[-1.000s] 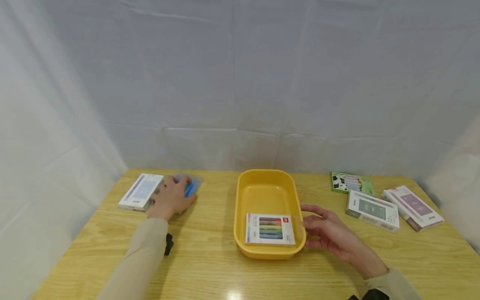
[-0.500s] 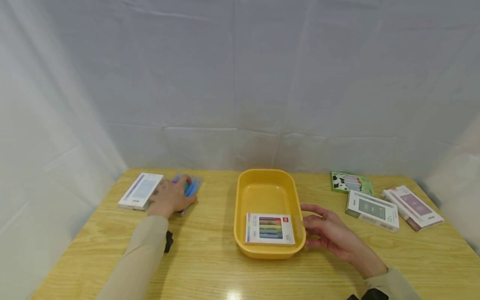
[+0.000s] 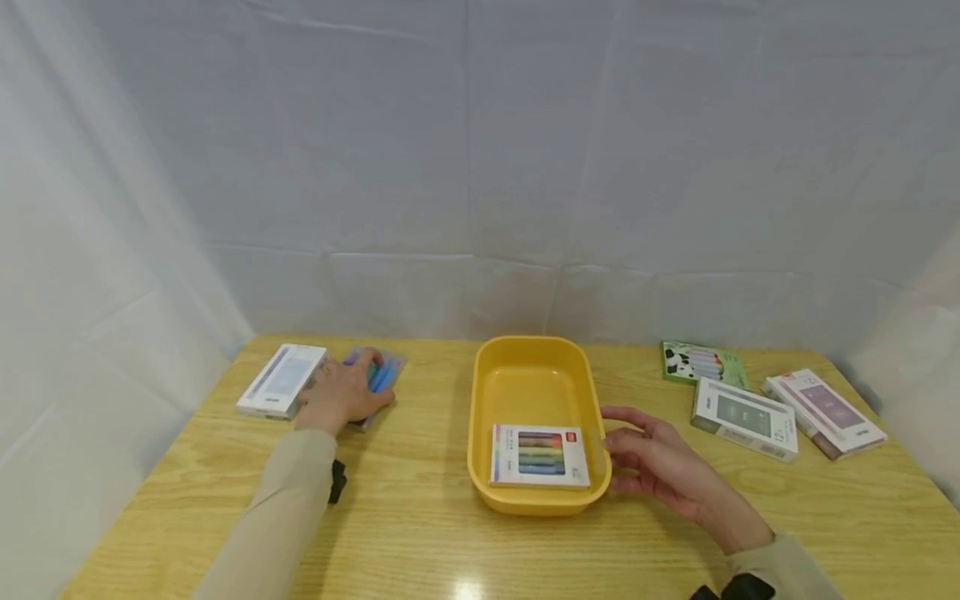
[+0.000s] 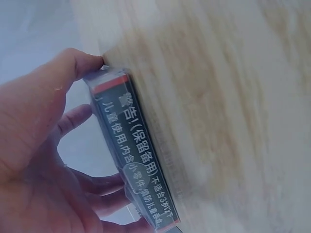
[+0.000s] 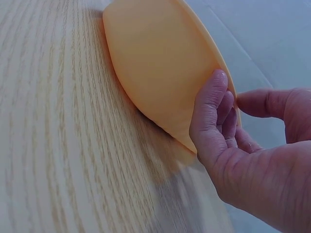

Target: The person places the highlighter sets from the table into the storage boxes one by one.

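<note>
At the left of the table my left hand [image 3: 339, 393] grips a clear-wrapped pack [image 3: 384, 375] with blue and purple showing through. In the left wrist view the pack's dark side [image 4: 133, 150] carries printed warning text and red ends, with the thumb at one end and fingers curled toward the other. My right hand [image 3: 663, 467] holds the right rim of a yellow plastic bin [image 3: 532, 396]. The right wrist view has its thumb on the rim and the other fingers bent against the outer wall. Inside the bin lies a white box [image 3: 508, 457] with a window of coloured sticks.
A white box [image 3: 285, 379] with a pale blue panel lies just left of my left hand. Right of the bin are a green panda box [image 3: 693, 364], a white and grey-green box [image 3: 744, 418] and a white and purple box [image 3: 825, 410]. A pale curtain [image 3: 465, 167] hangs behind.
My left hand has closed its hold on the clear-wrapped pack, which has shifted slightly so that its near edge now shows below the fingers. The right hand and bin have stayed in place.
</note>
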{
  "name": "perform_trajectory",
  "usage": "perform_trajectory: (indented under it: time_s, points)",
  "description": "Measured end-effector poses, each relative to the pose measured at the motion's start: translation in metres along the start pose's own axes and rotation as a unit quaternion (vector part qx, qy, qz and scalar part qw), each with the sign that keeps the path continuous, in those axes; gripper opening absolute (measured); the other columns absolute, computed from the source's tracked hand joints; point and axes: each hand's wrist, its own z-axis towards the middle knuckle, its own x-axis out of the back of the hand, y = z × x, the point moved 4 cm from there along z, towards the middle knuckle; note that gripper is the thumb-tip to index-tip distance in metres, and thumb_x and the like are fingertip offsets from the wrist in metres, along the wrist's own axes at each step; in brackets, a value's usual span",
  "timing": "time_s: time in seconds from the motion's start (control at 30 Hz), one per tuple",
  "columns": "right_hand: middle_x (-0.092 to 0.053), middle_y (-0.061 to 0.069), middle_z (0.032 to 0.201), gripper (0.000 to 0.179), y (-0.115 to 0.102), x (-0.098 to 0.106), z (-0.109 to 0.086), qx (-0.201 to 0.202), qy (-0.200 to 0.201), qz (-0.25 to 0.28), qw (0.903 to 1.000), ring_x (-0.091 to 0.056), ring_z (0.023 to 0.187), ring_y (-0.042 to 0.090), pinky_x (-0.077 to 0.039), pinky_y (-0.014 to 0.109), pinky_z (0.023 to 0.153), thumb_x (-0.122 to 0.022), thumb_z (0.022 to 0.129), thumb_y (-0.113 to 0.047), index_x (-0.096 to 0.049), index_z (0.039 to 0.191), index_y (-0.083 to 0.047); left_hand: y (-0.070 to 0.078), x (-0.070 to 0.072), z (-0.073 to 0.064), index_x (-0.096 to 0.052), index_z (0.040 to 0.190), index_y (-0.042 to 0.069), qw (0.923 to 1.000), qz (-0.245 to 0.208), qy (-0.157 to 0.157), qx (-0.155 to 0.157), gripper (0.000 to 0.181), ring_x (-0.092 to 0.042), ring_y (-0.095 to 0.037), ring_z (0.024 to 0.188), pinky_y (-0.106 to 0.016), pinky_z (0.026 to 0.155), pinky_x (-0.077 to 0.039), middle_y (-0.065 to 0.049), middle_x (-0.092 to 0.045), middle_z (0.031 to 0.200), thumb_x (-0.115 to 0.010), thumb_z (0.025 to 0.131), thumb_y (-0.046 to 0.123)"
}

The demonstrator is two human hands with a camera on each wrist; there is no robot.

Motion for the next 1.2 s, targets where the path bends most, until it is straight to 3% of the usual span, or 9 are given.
perform_trajectory:
  time_s: [0.37, 0.63, 0.9, 1.2]
  points:
    - [-0.072, 0.002, 0.112, 0.071, 0.001, -0.001, 0.002, 0.002, 0.002, -0.005, 1.0000, -0.068, 0.092, 0.015, -0.062, 0.030, 0.076, -0.060, 0.100, -0.016, -0.021, 0.158, -0.006, -0.002, -0.005, 0.001, -0.037, 0.145, 0.023, 0.9991, 0.007, 0.042, 0.002, 0.068, -0.037, -0.069, 0.125, -0.090, 0.084, -0.034, -0.050, -0.036, 0.138, -0.062, 0.092, 0.057]
    - [-0.071, 0.001, 0.110, 0.071, 0.000, -0.001, 0.000, 0.006, 0.003, -0.001, 1.0000, -0.068, 0.091, 0.015, -0.062, 0.028, 0.074, -0.059, 0.099, -0.015, -0.020, 0.158, -0.006, 0.000, -0.004, -0.002, -0.036, 0.147, 0.024, 0.9975, 0.017, 0.065, -0.022, 0.069, -0.038, -0.069, 0.125, -0.088, 0.084, -0.037, -0.049, -0.038, 0.138, -0.063, 0.093, 0.057]
    - [-0.071, 0.003, 0.115, 0.071, 0.001, 0.000, 0.001, 0.004, 0.004, -0.001, 1.0000, -0.068, 0.091, 0.015, -0.062, 0.029, 0.075, -0.060, 0.100, -0.016, -0.020, 0.159, -0.007, 0.006, 0.003, -0.007, -0.036, 0.151, 0.027, 0.9927, 0.037, 0.104, -0.049, 0.068, -0.049, -0.063, 0.113, -0.079, 0.073, -0.047, -0.045, -0.046, 0.124, -0.060, 0.095, 0.057]
    - [-0.072, 0.002, 0.113, 0.071, 0.001, 0.000, 0.001, 0.008, 0.001, -0.003, 1.0000, -0.068, 0.091, 0.014, -0.062, 0.029, 0.074, -0.059, 0.100, -0.016, -0.021, 0.159, -0.006, 0.011, 0.008, -0.010, -0.040, 0.148, 0.024, 0.9877, 0.025, 0.138, -0.068, 0.064, -0.049, -0.062, 0.115, -0.077, 0.073, -0.048, -0.045, -0.047, 0.126, -0.061, 0.094, 0.052]
